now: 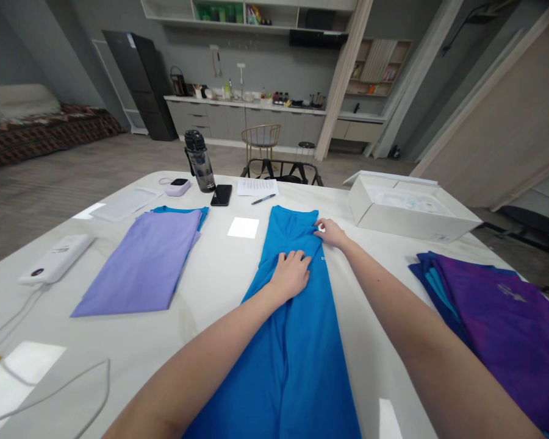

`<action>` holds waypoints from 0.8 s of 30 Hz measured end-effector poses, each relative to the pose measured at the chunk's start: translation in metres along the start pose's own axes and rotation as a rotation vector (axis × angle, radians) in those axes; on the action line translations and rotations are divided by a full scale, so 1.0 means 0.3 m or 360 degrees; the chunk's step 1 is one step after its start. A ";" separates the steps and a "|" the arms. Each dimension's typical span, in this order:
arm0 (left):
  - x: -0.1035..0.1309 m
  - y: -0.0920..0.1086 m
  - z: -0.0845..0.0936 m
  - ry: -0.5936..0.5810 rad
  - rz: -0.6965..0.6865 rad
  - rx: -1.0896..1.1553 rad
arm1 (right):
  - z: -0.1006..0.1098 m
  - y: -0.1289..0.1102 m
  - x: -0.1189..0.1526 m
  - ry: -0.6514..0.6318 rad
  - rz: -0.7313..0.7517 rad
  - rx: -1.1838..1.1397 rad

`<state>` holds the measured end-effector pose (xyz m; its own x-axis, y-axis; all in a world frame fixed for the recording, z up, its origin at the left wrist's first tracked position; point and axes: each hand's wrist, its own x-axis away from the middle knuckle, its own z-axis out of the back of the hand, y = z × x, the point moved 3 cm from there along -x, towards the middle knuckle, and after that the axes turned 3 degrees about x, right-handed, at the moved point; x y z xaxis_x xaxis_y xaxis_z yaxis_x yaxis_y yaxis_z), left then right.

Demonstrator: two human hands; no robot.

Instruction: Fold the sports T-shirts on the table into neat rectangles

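Note:
Blue leggings (311,329) lie lengthwise on the white table (219,366), waistband at the far end and legs running towards me. A small white logo marks their right edge. My left hand (290,274) rests on the upper middle of the fabric, fingers apart and a little bent, with creases around it. At the right edge, just below the waistband, my right hand (332,233) pinches the fabric between thumb and fingers.
Folded lilac clothing (141,262) lies left, folded purple clothing (507,323) right. An open white box (402,213) stands far right. Along the far side are a water bottle (200,161), a phone (221,195), a pen (263,199) and papers. A white power bank (57,259) trails cables.

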<state>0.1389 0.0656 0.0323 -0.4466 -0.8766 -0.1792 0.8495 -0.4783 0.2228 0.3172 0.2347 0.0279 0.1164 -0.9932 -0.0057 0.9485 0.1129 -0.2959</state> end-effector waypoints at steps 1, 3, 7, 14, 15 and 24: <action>0.016 -0.005 0.010 0.0019 -0.0014 -0.0015 | -0.005 -0.004 0.021 0.0050 -0.0013 0.0038; 0.052 -0.019 0.033 0.0068 0.0005 -0.0062 | -0.010 -0.025 0.070 0.0176 0.0019 0.0113; 0.135 -0.058 0.066 0.0085 0.0158 -0.0123 | -0.015 -0.110 0.186 0.0310 0.0324 0.0097; 0.290 -0.089 0.098 -0.0047 0.0378 -0.0182 | -0.074 -0.260 0.415 0.0103 0.0727 -0.0096; 0.307 -0.089 0.105 -0.0061 0.0409 -0.0188 | -0.081 -0.276 0.442 0.0115 0.0743 -0.0101; 0.447 -0.095 0.163 -0.0093 0.0607 -0.0144 | -0.115 -0.427 0.587 0.0102 0.0897 0.0018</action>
<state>0.0411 -0.0410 0.0489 -0.1072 -0.9932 -0.0445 0.9777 -0.1134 0.1769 0.2059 0.0444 0.0318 0.5882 -0.7788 -0.2178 0.7478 0.6263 -0.2203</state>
